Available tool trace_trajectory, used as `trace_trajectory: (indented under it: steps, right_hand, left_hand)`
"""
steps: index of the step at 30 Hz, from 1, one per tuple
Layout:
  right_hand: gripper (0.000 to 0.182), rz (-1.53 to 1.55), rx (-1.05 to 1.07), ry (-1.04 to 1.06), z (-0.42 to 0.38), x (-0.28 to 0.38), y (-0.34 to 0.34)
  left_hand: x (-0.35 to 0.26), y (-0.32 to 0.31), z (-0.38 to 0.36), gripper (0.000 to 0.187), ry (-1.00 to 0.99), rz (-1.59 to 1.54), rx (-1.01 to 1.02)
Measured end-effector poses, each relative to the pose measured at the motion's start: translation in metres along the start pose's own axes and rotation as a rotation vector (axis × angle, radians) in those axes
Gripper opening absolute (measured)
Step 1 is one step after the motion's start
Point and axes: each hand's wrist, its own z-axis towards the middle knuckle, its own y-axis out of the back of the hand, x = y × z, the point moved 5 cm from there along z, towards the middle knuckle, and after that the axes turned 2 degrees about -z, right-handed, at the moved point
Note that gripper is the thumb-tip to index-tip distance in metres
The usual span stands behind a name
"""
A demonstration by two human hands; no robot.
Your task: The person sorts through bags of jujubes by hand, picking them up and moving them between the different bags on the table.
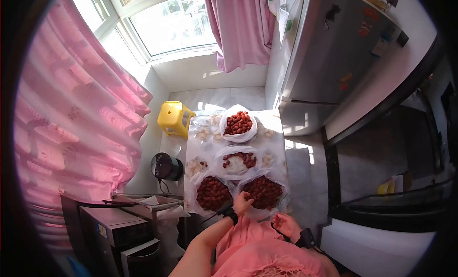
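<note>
My left hand (pixel 243 203) is at the near left edge of the right-hand bag of red dates (pixel 261 192), its fingers bent together; anything between them is too small to make out. Just off the table's near edge, my right hand (pixel 286 225) is held with its fingers curled in, and what they hold, if anything, is hidden. To the left lies another open plastic bag of red dates (pixel 213 193). A white plastic bag (pixel 234 165) in the middle has a few dates scattered on it. At the far end stands a third filled bag of red dates (pixel 238 123).
A patterned cloth covers the table (pixel 200 146). Left of it are a yellow stool (pixel 173 117) and a dark round bin-like object (pixel 165 166). A fridge (pixel 317 53) stands at the right, a dark cabinet (pixel 112 224) near left.
</note>
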Motion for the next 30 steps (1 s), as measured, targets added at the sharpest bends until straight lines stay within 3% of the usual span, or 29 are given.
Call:
trace_trajectory:
  steps: [1,6,13,21,22,23,26,30]
  right_hand:
    - [0.011,-0.002,-0.007,0.002,0.0,0.002,0.002]
    - [0.011,0.006,-0.014,-0.029,0.007,0.014,0.022]
    - [0.01,0.039,-0.084,-0.07,0.014,0.035,0.047]
    - [0.011,0.032,-0.122,-0.096,-0.003,0.057,0.069]
    - [0.011,0.071,-0.14,-0.108,-0.003,0.056,0.075]
    - [0.011,0.114,-0.154,-0.12,-0.002,0.055,0.078]
    - [0.011,0.105,-0.2,-0.145,0.004,0.057,0.088]
    - [0.01,0.059,-0.198,-0.137,0.016,0.064,0.08]
  left_hand:
    - [-0.007,0.007,0.003,0.032,-0.052,0.123,-0.118]
    - [-0.019,0.022,0.048,0.031,-0.087,0.172,-0.246]
    - [-0.028,0.003,0.132,0.031,-0.149,0.288,-0.178]
    - [0.016,-0.048,0.222,0.035,0.036,0.329,-0.019]
    - [0.035,-0.051,0.228,0.039,0.239,0.14,0.086]
    - [0.034,-0.052,0.226,0.039,0.249,0.139,0.086]
    - [-0.021,-0.025,0.195,0.038,-0.094,0.187,-0.265]
    - [-0.062,-0.001,0.146,0.03,-0.183,0.118,-0.401]
